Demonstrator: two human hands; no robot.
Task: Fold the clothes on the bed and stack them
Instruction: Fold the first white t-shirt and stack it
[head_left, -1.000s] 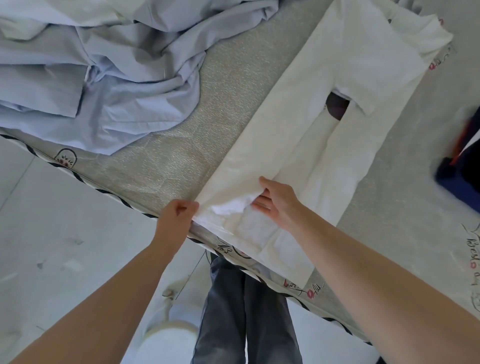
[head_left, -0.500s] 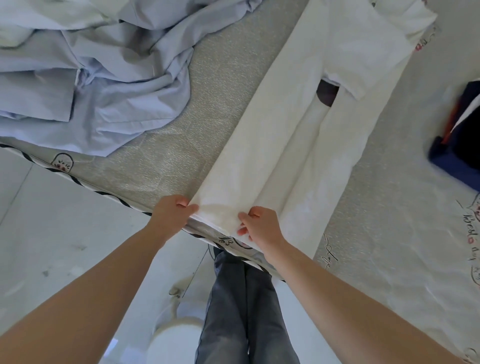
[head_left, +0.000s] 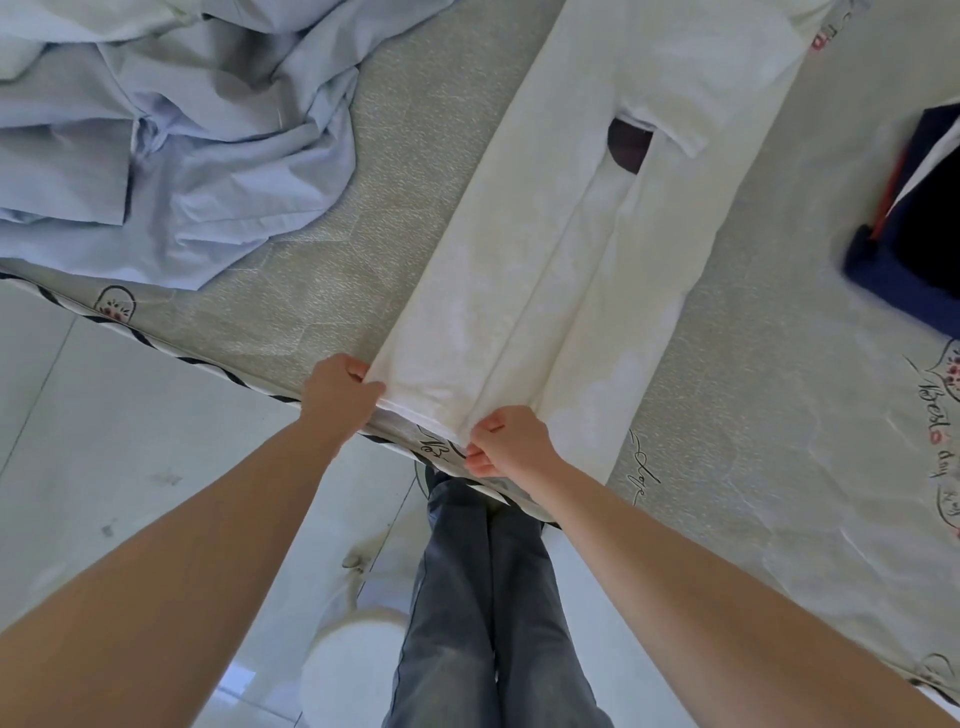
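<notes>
The white T-shirt (head_left: 561, 249) lay on the bed (head_left: 291, 244) as a long narrow strip, both sides already folded in to meet along a lengthwise seam. Its long axis ran from the near edge of the bed, where the hem sat, away toward the far edge, where the shoulders and a folded sleeve lay. A dark patch showed in the gap below that sleeve; what it was could not be told.

Both hands were at the hem. The left hand (head_left: 337, 387) pinched the hem's left corner, fingers curled over the cloth. The right hand (head_left: 511, 441) pinched the hem near the central seam, fingers curled tight, leaving the strip's right portion unheld. The whole length of the shirt stretched away from the fingers, so the next fold would probably carry the hem toward the collar, and the unheld right side might lag or skew.

The cloth looked thin, soft cotton, smooth with faint creases. The bed cover was pale grey, textured, edged in striped piping with printed lettering. A crumpled pale blue shirt (head_left: 171, 140) lay unfolded toward the far left corner, well apart. A folded dark navy garment (head_left: 914, 249) sat at the right edge.
</notes>
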